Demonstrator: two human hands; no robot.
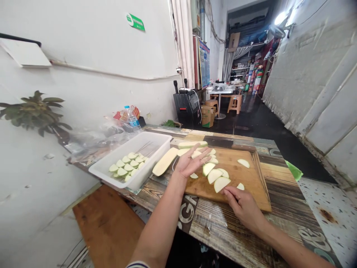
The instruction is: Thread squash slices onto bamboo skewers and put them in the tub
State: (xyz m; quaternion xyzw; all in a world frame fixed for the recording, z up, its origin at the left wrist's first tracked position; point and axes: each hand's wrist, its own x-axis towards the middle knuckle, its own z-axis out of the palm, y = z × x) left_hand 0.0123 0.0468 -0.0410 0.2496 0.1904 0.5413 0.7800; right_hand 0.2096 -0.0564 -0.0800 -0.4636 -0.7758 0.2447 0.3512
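My right hand (pixel 242 203) is closed in a pinch at the lower edge of a pale half-round zucchini slice (pixel 222 184), over the front of the wooden cutting board (pixel 234 160). Whether a skewer runs through that slice I cannot tell. Palm up, my left hand (pixel 192 162) has its fingers stretched out above the board's left side and holds nothing. Beside its fingertips is another zucchini slice (pixel 208 169). More slices lie around, one a bit apart at the right (pixel 243 163). A halved zucchini (pixel 165 162) rests left of my left hand, cut face up.
A white plastic tray (pixel 96 169) at the left holds rows of slices on skewers. Several thin wooden skewers (pixel 259 178) lie along the board's right edge. Plastic bags (pixel 95 141) and a water bottle (pixel 132 117) stand by the wall; a black speaker (pixel 186 108) is beyond the table.
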